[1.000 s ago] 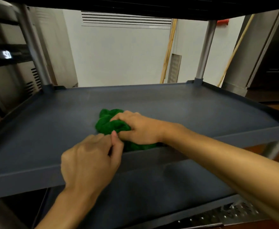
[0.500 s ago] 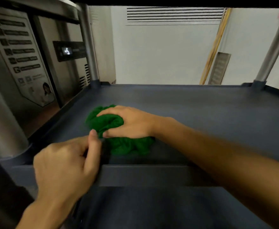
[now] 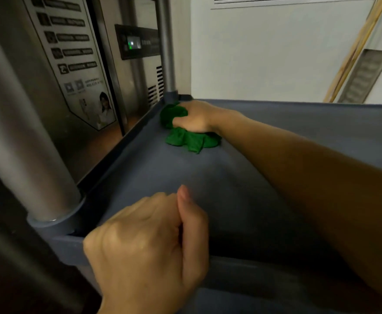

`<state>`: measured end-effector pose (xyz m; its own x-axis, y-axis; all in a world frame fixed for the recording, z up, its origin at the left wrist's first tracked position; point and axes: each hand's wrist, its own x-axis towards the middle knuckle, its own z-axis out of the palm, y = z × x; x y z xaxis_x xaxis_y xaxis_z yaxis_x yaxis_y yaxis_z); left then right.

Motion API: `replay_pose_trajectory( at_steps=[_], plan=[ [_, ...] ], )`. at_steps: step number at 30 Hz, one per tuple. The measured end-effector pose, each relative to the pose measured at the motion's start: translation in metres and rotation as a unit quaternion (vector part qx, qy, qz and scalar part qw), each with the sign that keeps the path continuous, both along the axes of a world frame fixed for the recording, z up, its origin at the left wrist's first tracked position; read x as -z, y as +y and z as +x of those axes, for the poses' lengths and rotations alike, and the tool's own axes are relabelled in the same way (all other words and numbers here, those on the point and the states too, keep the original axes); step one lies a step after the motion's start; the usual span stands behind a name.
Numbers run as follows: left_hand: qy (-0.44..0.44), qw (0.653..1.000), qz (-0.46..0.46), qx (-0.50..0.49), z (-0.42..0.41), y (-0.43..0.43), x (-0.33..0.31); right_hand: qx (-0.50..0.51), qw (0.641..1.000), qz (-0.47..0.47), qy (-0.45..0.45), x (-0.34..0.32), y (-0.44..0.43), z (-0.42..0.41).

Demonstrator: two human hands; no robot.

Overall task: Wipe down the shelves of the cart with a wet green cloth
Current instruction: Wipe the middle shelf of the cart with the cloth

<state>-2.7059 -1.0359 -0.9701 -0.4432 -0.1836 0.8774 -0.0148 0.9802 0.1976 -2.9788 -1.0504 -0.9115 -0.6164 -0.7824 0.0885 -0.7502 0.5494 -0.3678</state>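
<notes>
The crumpled green cloth lies on the grey middle shelf of the cart, pushed into the far left corner beside the rear post. My right hand grips the cloth from above, fingers curled round a bunch of it, arm stretched across the shelf. My left hand grips the shelf's front rim near the front left post, thumb up over the edge and fingers curled under, out of sight.
A steel appliance with a label and a lit display stands close on the left of the cart. White wall, a vent grille and leaning wooden poles lie behind. A lower shelf shows at the bottom.
My right hand has slid the cloth from the front middle of the shelf to its far left corner. The view swung left and closer. My left hand stayed on the front rim.
</notes>
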Motion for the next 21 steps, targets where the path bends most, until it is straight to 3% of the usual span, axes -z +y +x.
replay_pose_trajectory(
  at_steps=[7,15,21],
  plan=[
    [-0.007,1.000,0.008,-0.024,-0.003,-0.002,-0.001,-0.032,0.999,-0.021,-0.018,0.004,0.016,0.025],
    [-0.020,0.998,0.017,-0.054,0.007,0.003,-0.004,-0.083,0.995,-0.057,-0.028,0.011,0.092,0.094],
    [-0.040,0.997,0.041,-0.050,0.023,0.008,-0.004,-0.036,0.997,-0.063,-0.032,0.010,0.159,0.107]
  ],
)
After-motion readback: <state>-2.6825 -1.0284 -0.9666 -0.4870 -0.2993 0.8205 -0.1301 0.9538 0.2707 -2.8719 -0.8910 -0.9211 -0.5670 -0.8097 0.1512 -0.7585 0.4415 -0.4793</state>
